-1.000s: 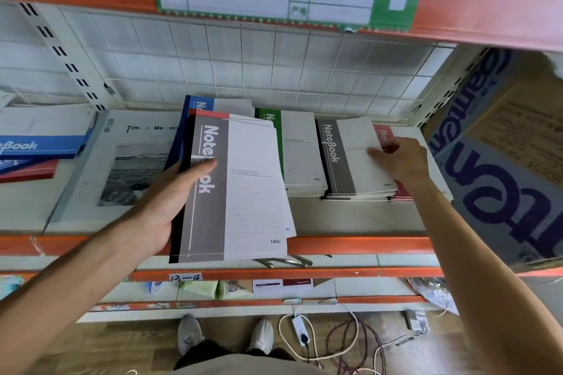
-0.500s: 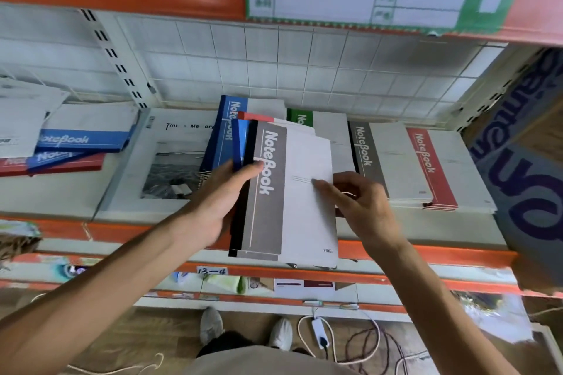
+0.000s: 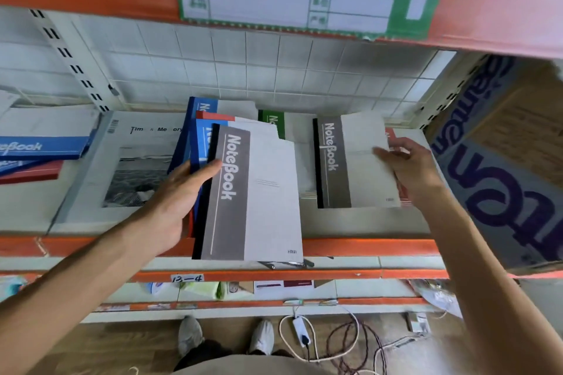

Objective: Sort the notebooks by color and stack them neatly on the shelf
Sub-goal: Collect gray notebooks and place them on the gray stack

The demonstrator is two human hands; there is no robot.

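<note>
My left hand point(image 3: 170, 207) grips a fanned bundle of notebooks, thumb across the grey notebook point(image 3: 253, 198) on top, with a blue notebook point(image 3: 199, 146) and a red notebook point(image 3: 213, 116) showing behind it. The bundle's lower edge overhangs the orange shelf lip point(image 3: 365, 246); its upper part leans back over the shelf point(image 3: 359, 222). My right hand point(image 3: 411, 167) holds a second grey copy point(image 3: 356, 161) by its right edge, fingers point(image 3: 382, 153) curled over the cover, above the grey stack point(image 3: 307, 193) at the shelf's right. Half a second ago that hand was pulling this copy off the bundle; it now sits out to the right, apart from the bundle. Bare shelf shows between the two grey covers. A green notebook point(image 3: 271, 123) lies at the back, and a red stack point(image 3: 391, 134) peeks out beside my right hand. A large photo book point(image 3: 128, 167) lies flat to the left, with more blue and red notebooks point(image 3: 39, 146) further left. A cardboard box point(image 3: 502, 161) closes off the right end.
</note>
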